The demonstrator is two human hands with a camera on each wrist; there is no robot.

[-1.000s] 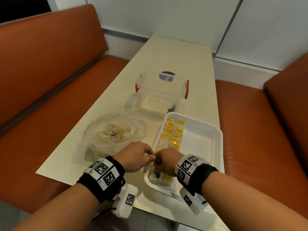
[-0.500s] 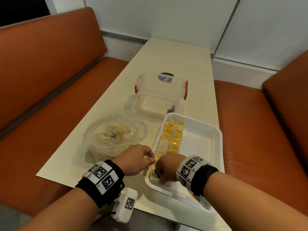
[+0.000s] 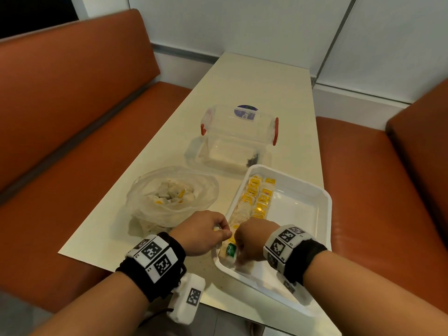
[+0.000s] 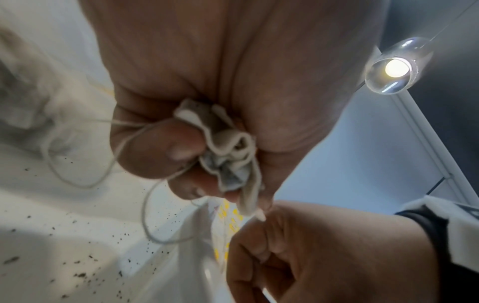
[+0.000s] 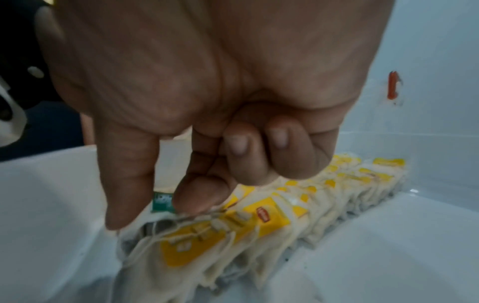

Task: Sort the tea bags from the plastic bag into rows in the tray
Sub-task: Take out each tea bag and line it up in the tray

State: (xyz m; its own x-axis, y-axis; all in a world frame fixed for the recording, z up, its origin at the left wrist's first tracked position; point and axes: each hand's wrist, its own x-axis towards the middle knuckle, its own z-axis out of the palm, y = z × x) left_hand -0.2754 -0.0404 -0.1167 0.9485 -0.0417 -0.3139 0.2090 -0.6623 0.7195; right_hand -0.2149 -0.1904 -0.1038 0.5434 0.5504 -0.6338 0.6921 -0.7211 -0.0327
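Left hand (image 4: 207, 86) curled tight round a crumpled tea bag (image 4: 228, 155), string (image 4: 145, 207) looping loose below the fingers, held just outside the near left rim of the tray (image 3: 324, 202)

Right hand (image 5: 212, 86) inside the tray's near end, thumb and forefinger pinching down on the nearest tea bag of the row (image 5: 204, 235), other fingers curled into the palm; whether actually gripped or only pressed, cannot tell

Two rows of yellow-tagged tea bags (image 3: 257, 200) lined along the tray's left side, one green-tagged bag (image 3: 230, 251) by the near left corner, between the two hands

Plastic bag (image 3: 169, 197) left of the tray, mouth open, more tea bags heaped inside

Clear box with red clips (image 3: 238, 134) beyond both, on the pale table (image 3: 254, 81)

Dark crumbs (image 4: 77, 274) scattered on the table beside the tray
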